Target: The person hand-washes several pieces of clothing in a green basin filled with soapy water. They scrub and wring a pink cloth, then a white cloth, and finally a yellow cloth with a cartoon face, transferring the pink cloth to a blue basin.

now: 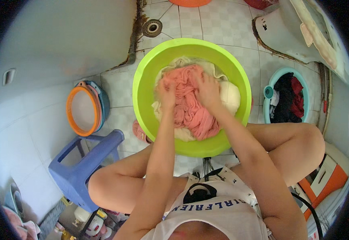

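A large lime-green basin (pixel 238 69) stands on the floor between my knees. Bunched and twisted inside it is a wet pink cloth (pixel 188 106). My left hand (pixel 167 95) grips the cloth's upper left side, its fingers curled and a little blurred. Across from it, my right hand (pixel 209 91) holds the upper right side, with motion blur on the fingertips. Cream-coloured fabric (pixel 184 135) lies beneath and around the pink cloth. A rounded white bulge (pixel 230 97) of fabric swells beside my right wrist.
On the right sits a light-blue tub (pixel 267 110) holding dark and red clothes. Orange and blue basins (pixel 72 107) lean against the left wall, near a blue plastic stool (pixel 68 164). A toilet (pixel 278 36) stands at the far right, a floor drain (pixel 152 28) beyond the basin.
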### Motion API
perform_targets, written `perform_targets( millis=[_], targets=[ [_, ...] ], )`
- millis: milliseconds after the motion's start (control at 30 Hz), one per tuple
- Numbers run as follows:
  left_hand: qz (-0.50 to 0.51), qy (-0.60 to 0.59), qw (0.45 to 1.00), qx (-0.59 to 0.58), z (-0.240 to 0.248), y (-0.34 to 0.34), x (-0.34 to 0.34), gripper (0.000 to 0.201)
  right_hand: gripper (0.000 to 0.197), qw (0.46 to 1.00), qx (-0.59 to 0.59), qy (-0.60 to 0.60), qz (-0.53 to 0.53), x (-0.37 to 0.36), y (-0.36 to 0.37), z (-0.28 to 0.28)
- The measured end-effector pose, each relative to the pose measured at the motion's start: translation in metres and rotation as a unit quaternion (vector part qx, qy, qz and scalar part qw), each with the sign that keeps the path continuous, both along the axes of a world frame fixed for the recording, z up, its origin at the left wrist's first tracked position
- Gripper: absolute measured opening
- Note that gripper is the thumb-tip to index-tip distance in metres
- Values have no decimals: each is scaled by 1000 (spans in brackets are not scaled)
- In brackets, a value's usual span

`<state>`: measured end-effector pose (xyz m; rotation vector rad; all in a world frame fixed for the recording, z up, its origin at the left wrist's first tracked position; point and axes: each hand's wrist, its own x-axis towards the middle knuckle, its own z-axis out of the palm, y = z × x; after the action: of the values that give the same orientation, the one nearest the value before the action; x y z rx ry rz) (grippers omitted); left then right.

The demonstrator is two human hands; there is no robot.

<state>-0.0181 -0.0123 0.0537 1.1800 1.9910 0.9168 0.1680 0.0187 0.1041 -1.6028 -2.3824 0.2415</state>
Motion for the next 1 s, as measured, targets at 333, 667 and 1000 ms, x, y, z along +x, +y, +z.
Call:
perform_targets(
  millis=[333,667,1000],
  targets=[
    [-127,263,955,-50,-16,34,12,55,45,996,-83,-42,-11,-33,48,-68],
    [75,-691,703,-148,-13,55,-18,64,38,925,-216,309,-45,-67,-8,39],
    [120,-430,889,-101,9,4,0,35,41,982,-126,140,-12,-9,45,14]
  ],
)
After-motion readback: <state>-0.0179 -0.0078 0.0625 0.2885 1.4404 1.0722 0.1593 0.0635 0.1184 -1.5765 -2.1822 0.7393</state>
